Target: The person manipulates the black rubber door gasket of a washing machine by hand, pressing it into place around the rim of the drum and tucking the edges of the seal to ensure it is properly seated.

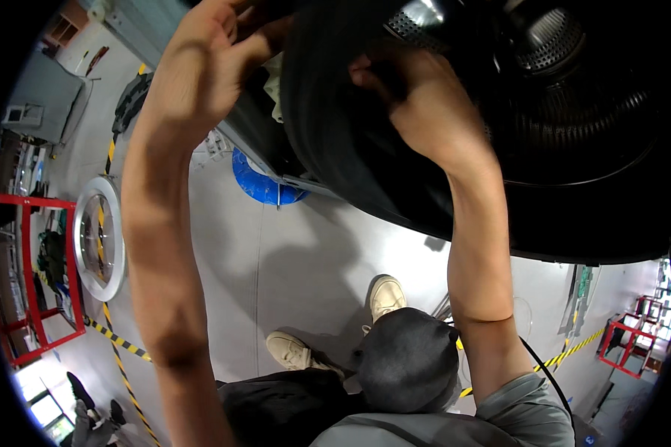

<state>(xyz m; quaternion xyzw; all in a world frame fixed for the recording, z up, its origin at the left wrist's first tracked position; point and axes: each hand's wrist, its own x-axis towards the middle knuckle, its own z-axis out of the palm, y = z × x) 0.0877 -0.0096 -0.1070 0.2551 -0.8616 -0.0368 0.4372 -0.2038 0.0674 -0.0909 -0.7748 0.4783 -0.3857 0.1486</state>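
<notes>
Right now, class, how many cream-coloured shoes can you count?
2. One cream shoe is below the picture's middle, slightly right; the other cream shoe sits lower and farther left. Others may be hidden.

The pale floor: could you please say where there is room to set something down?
Partly shadowed bare floor lies between the left forearm, blue round object and beige shoes. The top is crowded, where left hand and right hand flank the black curved rim.

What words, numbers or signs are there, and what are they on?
Nothing I can read out for you.
Dark thing, bottom right: a pale mark, too small to read clearly.
Striped tape: stripes, no readable words.
Metal drum: no words show.
Cap: none.
</notes>
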